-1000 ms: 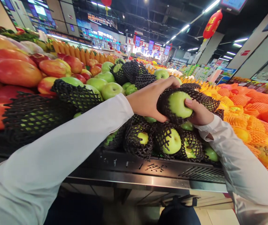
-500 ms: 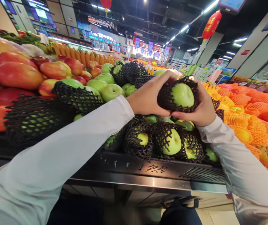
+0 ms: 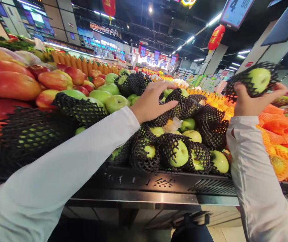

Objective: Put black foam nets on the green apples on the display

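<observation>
Raised at the right, my right hand [image 3: 252,101] grips a green apple [image 3: 260,80] partly wrapped in a black foam net [image 3: 237,79]. The thumb presses the near side and the fingers curl at the far side. My left hand [image 3: 152,101] is over the apple pile with thumb and fingers apart, holding nothing. Beneath and beside it lie netted green apples [image 3: 181,153], some with bare fronts. Bare green apples [image 3: 116,103] sit left of that hand. A crumpled clear plastic piece [image 3: 173,125] rests among the apples.
Red-yellow mangoes [image 3: 12,85] are heaped at the left. Fruit in orange foam nets [image 3: 285,124] fills the right side. A dark display edge [image 3: 134,179] with a metal rail runs along the front. A red lantern [image 3: 216,37] and a price screen [image 3: 237,11] hang overhead.
My left hand has let go of the netted apple and moved slightly left. My right hand has carried the apple up and to the right. The view has shifted a little.
</observation>
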Tool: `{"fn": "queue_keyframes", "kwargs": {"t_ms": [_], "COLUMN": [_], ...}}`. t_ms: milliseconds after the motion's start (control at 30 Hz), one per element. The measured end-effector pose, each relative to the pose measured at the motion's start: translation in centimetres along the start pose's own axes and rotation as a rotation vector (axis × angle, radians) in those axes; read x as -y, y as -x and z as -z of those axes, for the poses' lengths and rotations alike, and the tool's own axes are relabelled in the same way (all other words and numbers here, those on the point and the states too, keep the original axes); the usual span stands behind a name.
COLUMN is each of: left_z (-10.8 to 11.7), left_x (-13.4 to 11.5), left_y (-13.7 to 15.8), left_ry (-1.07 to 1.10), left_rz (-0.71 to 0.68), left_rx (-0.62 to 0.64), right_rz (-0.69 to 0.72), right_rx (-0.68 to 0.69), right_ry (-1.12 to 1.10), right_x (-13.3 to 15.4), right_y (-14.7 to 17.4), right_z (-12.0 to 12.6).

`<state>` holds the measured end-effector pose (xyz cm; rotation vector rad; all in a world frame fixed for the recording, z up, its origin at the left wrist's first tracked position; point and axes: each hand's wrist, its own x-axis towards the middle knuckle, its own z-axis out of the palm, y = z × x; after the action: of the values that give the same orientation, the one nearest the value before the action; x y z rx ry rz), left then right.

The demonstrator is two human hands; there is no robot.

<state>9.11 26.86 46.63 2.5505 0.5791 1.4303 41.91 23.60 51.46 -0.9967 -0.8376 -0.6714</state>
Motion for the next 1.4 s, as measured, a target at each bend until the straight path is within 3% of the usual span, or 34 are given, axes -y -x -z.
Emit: {"fn": "queue_keyframes", "kwargs": {"t_ms": [200,333,500,700,833,1033,1133,1200,1333,1400], "left_z": [0.1,0.1,0.0,0.0,-0.1,0.0,0.0,0.1,0.1,0.0], "left_x": [-0.3,-0.4,-0.3,-0.1,0.2,0.3,0.3,0.3,0.1,0.0], "left_y": [0.0,-0.1,-0.1,-0.1,-0.1,-0.2,-0.1,-0.1,-0.1,-0.1], "left_ry": [-0.031,-0.049,-0.056,-0.063,-0.049,-0.054,-0.065,-0.078,-0.093,-0.104], "left_rz": [0.020,0.029,0.024,0.029,0.017,0.014,0.021,0.028,0.032,0.034], "left_rx": [0.008,0.011,0.020,0.026,0.022,0.009,0.008,0.016,0.033,0.038], "right_rz": [0.040,0.015,0.033,0.085,0.215,0.385,0.344,0.300,0.310,0.316], "right_rx": [0.619,0.839,0.877,1.020,1.126,0.948,0.974,1.124,1.620,1.791], "right_ry": [0.432,0.539,0.423,0.428,0.441,0.499,0.642,0.752,0.816,0.830], "right_x": [0.8,-1.1,-3.3,-2.5,-2.1,0.9,3.8,5.5,7.2,7.6], "right_y": [3.3,3.7,3.2,3.5,3.7,3.7,3.8,4.2,5.5,6.2], "right_z": [0.9,-0.3,-1.0,-0.9,-0.9,0.2,1.0,1.4,2.0,2.2]}}
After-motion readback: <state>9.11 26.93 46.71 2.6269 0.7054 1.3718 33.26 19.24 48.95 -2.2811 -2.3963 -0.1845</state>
